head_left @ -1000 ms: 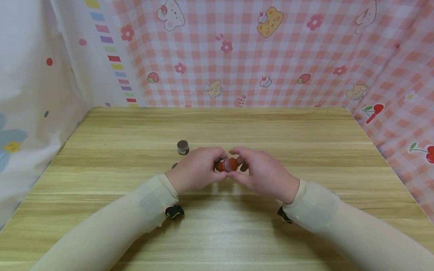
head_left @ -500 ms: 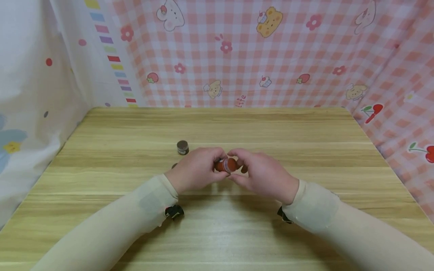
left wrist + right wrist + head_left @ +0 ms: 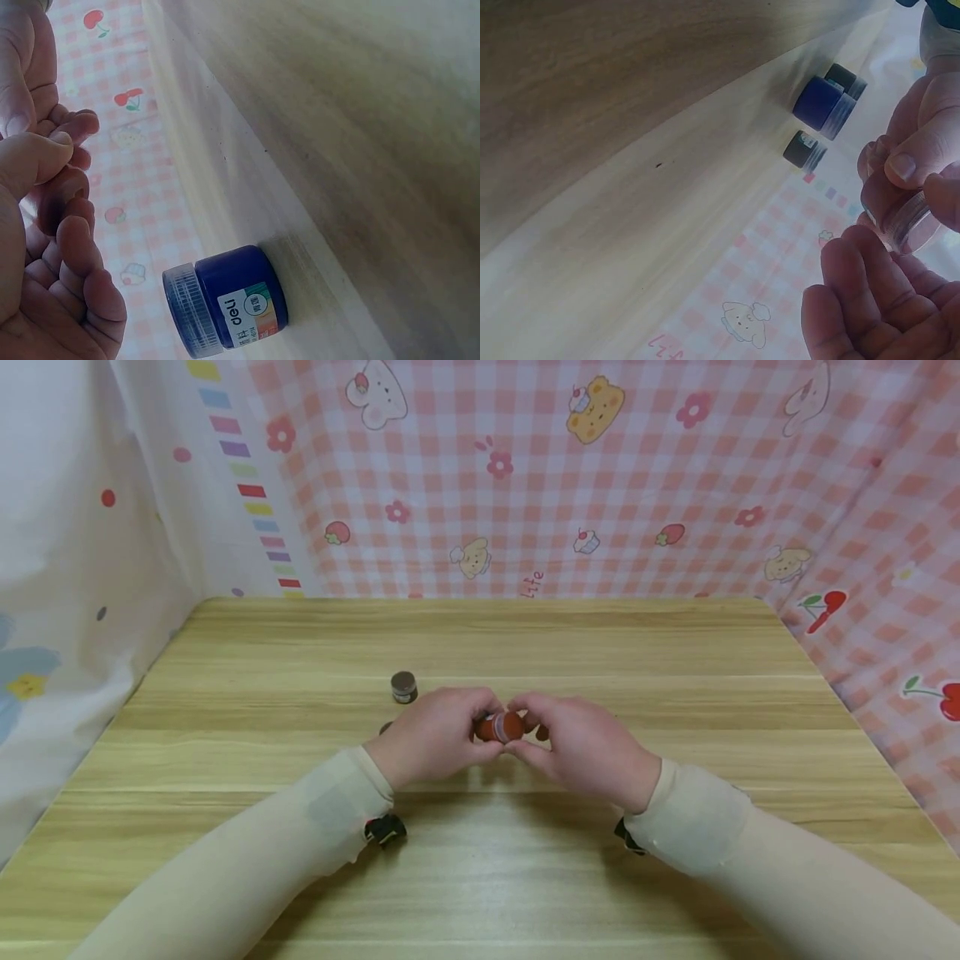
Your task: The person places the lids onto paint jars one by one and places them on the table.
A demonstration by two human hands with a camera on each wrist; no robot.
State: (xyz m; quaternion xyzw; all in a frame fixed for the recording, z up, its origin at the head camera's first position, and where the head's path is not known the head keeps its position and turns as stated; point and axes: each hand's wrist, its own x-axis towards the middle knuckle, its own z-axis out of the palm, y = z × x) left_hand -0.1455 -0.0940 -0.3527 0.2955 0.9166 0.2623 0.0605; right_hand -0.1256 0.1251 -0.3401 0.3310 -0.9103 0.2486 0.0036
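Lying sideways above the table, a small red paint jar (image 3: pixel 498 727) is gripped by my left hand (image 3: pixel 435 731), its lid end pointing right. My right hand (image 3: pixel 592 745) reaches round that end with bent thumb and index finger. In the right wrist view the clear lid (image 3: pixel 911 219) sits between the right thumb and fingers, while the left thumb presses the jar's body. Fingers cover much of the red jar (image 3: pixel 60 201) in the left wrist view. Close by stands a blue jar (image 3: pixel 247 296) with a printed label and clear ribbed lid.
A dark jar (image 3: pixel 404 687) stands beyond my left hand. Another lid (image 3: pixel 386 727) peeks out behind the left wrist. Two dark jars, one of them the small jar (image 3: pixel 802 150), flank the blue one in the right wrist view. Patterned cloth (image 3: pixel 480 485) borders the wooden table (image 3: pixel 480 877).
The right fingers shifted slightly around the lid end, drawing a little apart and then coming back. The red jar tipped slightly and returned. My left hand kept its hold.
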